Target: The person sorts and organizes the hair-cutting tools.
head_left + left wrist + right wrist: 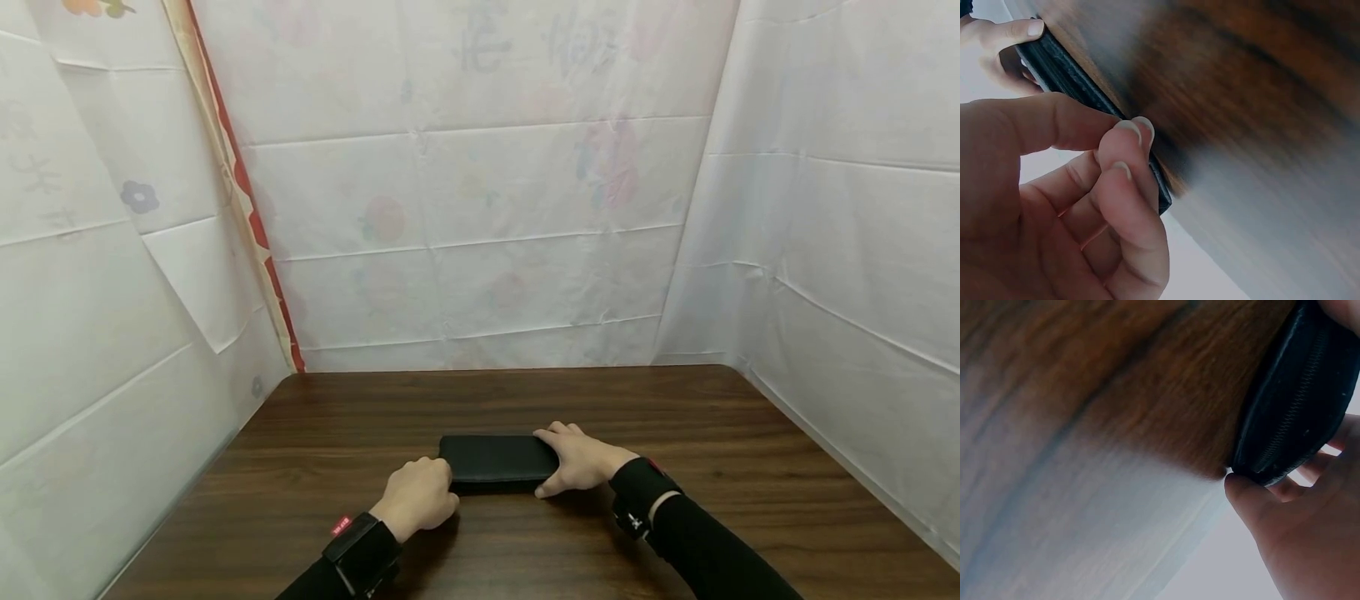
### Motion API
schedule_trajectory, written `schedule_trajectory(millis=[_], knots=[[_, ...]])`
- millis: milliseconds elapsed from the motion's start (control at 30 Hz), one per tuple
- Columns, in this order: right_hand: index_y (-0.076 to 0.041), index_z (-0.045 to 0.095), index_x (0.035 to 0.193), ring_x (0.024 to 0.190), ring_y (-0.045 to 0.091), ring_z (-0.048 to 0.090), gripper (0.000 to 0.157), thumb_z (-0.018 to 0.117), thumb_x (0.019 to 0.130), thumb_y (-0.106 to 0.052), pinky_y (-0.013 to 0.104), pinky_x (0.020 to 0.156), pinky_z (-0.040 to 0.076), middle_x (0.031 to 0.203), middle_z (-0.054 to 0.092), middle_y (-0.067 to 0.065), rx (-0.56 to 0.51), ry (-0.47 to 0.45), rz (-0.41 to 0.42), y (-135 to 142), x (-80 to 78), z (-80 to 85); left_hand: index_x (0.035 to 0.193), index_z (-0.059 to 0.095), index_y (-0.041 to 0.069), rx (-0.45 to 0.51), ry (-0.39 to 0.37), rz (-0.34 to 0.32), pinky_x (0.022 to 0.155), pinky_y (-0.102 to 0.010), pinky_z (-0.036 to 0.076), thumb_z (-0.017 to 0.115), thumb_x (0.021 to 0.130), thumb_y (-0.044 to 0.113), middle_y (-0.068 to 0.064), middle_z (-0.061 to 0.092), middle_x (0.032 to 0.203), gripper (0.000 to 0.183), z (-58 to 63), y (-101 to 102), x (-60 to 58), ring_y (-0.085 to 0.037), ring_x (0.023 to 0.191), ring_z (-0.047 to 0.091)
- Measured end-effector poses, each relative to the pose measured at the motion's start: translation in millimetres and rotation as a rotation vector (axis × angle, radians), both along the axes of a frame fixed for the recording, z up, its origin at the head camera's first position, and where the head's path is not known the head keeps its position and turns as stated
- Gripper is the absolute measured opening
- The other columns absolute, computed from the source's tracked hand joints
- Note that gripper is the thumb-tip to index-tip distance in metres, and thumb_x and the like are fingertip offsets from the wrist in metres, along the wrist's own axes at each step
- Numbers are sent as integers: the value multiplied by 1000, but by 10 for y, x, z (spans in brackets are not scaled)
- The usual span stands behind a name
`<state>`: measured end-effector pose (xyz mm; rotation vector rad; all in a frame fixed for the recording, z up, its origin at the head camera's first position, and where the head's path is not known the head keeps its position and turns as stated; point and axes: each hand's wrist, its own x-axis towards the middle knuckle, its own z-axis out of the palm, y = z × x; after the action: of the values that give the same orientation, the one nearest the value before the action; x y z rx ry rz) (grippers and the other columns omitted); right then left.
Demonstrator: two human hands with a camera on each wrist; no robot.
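Observation:
A black zip wallet lies flat on the table, its long side across my front. My right hand grips its right end, thumb on the near side and fingers on the far edge. At the left end, my left hand has curled fingers, the thumb tip meeting the fingertips in a pinch at the wallet's edge. Whatever lies between those fingertips is hidden. The right wrist view shows a zipper along the near side, its teeth looking closed there.
The brown wood-grain table extends around the wallet on all sides. White printed sheets hang behind it and on both sides. A red-edged strip runs down the back left corner.

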<state>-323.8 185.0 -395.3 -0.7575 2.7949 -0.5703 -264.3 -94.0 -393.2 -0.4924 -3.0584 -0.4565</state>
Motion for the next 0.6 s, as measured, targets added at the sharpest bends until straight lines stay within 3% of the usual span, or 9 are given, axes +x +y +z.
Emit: schedule_trajectory(millis=[300,600], knots=[[-7,41,154,126,30,42,94,85,79,-44,48,97,44,147,42,11,2,-10,-4,-2,-2,-7,58,42,16,47,-4,-21,49,-29,27,69,88,11,4,30,55,40,-8,-22,14,-13,47,33],[-7,42,154,122,28,43,94,86,78,-43,45,94,44,144,45,9,4,17,1,-2,-10,-14,63,54,14,54,-14,-36,51,-30,31,70,88,12,2,39,56,30,-15,-35,-15,-14,49,40]])
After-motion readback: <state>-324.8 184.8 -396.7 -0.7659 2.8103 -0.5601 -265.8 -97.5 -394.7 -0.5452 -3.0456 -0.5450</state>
